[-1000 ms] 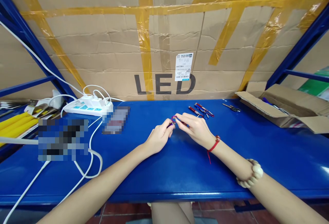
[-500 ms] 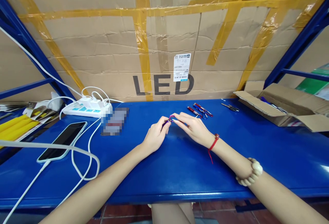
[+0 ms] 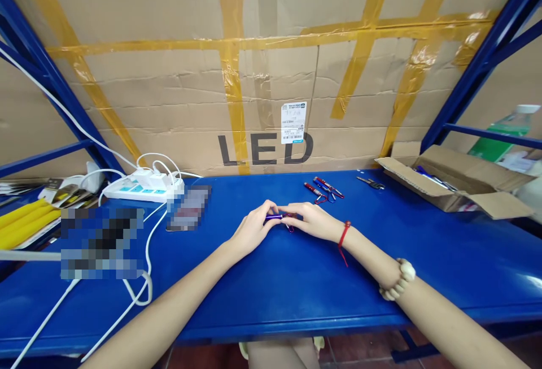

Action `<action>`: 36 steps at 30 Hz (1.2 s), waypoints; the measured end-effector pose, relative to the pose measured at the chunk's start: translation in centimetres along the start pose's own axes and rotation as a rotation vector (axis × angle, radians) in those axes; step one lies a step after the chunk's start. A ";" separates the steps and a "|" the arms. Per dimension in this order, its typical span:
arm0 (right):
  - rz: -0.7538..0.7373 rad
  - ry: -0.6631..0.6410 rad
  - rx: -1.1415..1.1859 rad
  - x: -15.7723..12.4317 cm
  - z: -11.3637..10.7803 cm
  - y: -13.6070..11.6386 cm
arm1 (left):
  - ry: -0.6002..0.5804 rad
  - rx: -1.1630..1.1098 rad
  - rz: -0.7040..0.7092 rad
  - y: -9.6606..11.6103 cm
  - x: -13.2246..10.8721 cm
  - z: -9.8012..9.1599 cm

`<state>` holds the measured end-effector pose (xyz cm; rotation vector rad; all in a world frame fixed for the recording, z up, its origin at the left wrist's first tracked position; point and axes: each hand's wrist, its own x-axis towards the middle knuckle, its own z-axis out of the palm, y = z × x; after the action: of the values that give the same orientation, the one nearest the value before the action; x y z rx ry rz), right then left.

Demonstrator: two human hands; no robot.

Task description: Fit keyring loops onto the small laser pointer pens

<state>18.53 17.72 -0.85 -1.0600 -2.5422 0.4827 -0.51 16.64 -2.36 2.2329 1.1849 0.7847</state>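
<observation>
Head view: blue table [image 3: 296,295] lay open to its near edge; left hand [image 3: 252,229] and right hand [image 3: 312,222] pinched a slim purple pen [image 3: 274,217].

The light is bright and even. Shiny spots glare on the blue table [image 3: 486,267] at the right. The edges look bent and stretched.

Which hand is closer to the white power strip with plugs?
Left. The left hand rests right of the power strip; the right hand is even farther right. Both pinch a purple stick.
</observation>
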 end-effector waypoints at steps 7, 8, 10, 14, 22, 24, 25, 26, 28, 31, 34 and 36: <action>0.120 0.064 -0.165 0.2 -0.6 0.9 | 0.079 -0.002 0.087 -0.9 0.2 0.3; 0.173 0.081 -0.188 0.2 -0.8 1.2 | 0.102 0.040 0.081 -0.9 0.2 0.2; 0.305 0.135 -0.233 0.2 -1.3 1.8 | 0.141 0.115 0.061 -0.9 0.2 0.1; 0.573 0.263 -0.297 0.1 -2.0 3.1 | 0.142 0.160 0.045 -0.8 0.1 0.1; 0.705 0.422 -0.125 -0.1 -1.9 5.2 | 0.126 0.185 0.047 -0.1 -0.1 0.1; 0.711 0.445 -0.069 -0.2 -1.8 5.5 | 0.125 0.194 0.049 0.1 -0.1 0.1; 0.707 0.446 -0.050 -0.1 -1.8 5.5 | 0.124 0.197 0.051 0.1 -0.1 0.0; 0.696 0.445 -0.033 -0.1 -1.8 5.5 | 0.124 0.200 0.052 0.1 -0.1 0.0; 0.652 0.453 0.021 0.0 -1.7 5.4 | 0.126 0.202 0.059 0.1 0.0 0.0; 0.621 0.485 0.201 0.3 -1.5 5.3 | 0.129 0.200 0.081 0.0 -0.1 0.1; 0.662 0.462 0.351 0.4 -1.2 5.3 | 0.124 0.201 0.095 0.0 -0.1 0.1; 0.689 0.398 0.382 0.4 -1.1 5.2 | 0.121 0.200 0.096 0.1 -0.1 0.0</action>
<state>21.92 21.64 -2.03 -1.6582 -1.6160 0.7932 -0.48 16.47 -2.35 2.4506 1.2702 0.8849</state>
